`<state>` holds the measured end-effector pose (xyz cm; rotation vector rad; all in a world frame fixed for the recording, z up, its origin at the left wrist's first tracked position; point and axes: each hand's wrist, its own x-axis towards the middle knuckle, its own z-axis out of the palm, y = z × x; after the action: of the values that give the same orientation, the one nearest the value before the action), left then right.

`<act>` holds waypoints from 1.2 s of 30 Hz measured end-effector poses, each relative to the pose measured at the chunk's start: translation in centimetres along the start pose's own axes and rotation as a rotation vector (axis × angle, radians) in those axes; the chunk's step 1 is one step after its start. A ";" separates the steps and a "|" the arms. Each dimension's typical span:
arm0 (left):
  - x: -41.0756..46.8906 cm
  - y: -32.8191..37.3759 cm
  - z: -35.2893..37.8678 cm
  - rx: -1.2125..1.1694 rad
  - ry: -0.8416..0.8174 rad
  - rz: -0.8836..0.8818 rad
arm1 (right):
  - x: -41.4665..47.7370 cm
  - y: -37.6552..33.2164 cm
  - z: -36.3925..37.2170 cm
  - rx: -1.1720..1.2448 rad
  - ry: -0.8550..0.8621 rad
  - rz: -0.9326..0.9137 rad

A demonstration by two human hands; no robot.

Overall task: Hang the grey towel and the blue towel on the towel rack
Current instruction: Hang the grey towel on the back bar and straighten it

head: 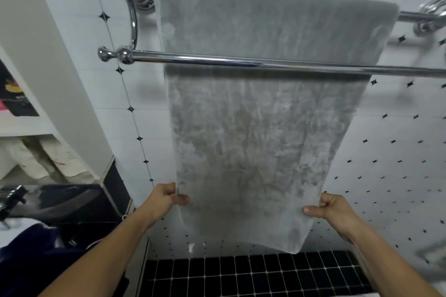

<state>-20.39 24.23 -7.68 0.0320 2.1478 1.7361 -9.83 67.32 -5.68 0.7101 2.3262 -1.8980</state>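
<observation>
The grey towel (260,132) hangs over the back bar of the chrome towel rack (241,61) and drops behind the front bar, flat against the tiled wall. My left hand (169,196) pinches the towel's left edge near the bottom. My right hand (330,210) pinches its right edge at about the same height. The front bar carries nothing. A dark blue cloth (31,248), possibly the blue towel, lies bunched at the lower left.
White wall tiles with small black diamonds surround the rack. A black mosaic floor strip (253,275) lies below. A black basin or counter (60,202) and a white shelf unit (36,123) with folded items stand on the left.
</observation>
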 end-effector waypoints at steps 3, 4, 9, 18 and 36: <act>-0.7 -0.9 0.0 -0.020 -0.009 0.013 | -0.5 0.5 -0.1 0.035 0.063 -0.002; -0.9 -1.3 0.0 -0.039 -0.003 0.022 | -0.7 0.7 0.1 0.049 0.092 -0.002; -2.4 -2.9 0.9 -0.182 0.097 0.055 | -1.8 3.0 2.5 0.010 -0.003 0.059; -4.0 -6.2 -0.3 0.031 -0.043 0.000 | -2.7 7.9 2.6 -0.122 0.109 0.127; -0.6 7.6 -2.3 -0.168 0.139 0.166 | 2.7 -11.9 1.5 0.095 0.244 -0.194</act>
<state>-22.17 23.74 0.08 0.0473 2.1394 2.0654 -17.18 65.14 3.95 0.7922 2.5483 -2.1241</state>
